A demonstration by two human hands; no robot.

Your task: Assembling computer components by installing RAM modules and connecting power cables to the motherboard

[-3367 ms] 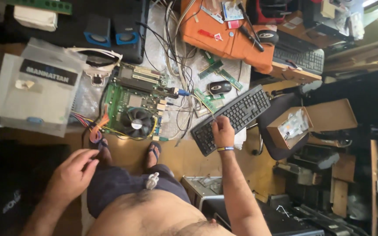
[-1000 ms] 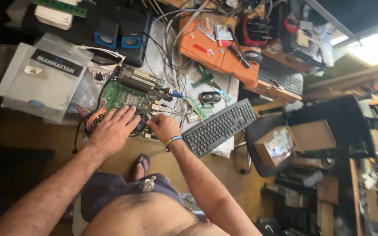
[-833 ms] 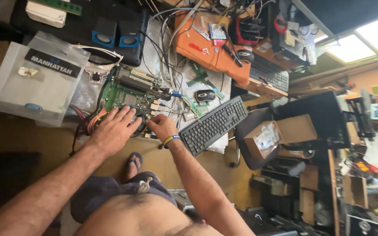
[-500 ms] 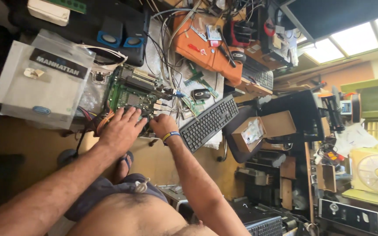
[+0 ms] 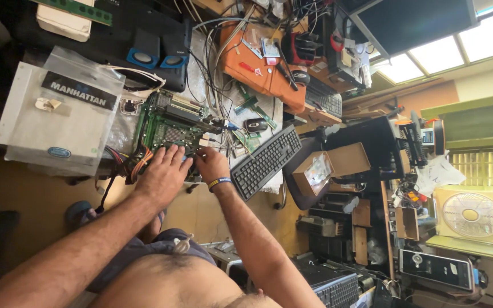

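Note:
A green motherboard [image 5: 169, 122] lies on the cluttered floor in front of me, with cables running off its right side. My left hand [image 5: 162, 173] rests palm-down on its near edge, fingers spread over the spot where the cooling fan sits, which is now hidden. My right hand [image 5: 211, 164], with a yellow and blue wristband, touches the board's near right corner, fingers curled by the connectors. Whether either hand grips a part is hidden.
A black keyboard [image 5: 266, 161] lies just right of my right hand, a black mouse [image 5: 254, 124] beyond it. A plastic-bagged white box [image 5: 58, 111] sits to the left. Blue speakers [image 5: 156, 54], an orange case [image 5: 261, 63], an open cardboard box [image 5: 326, 165] and tangled cables surround the board.
Both hands moved from my lap and the keyboard onto the motherboard. Over the last second they stay on its near edge while the camera view swings right.

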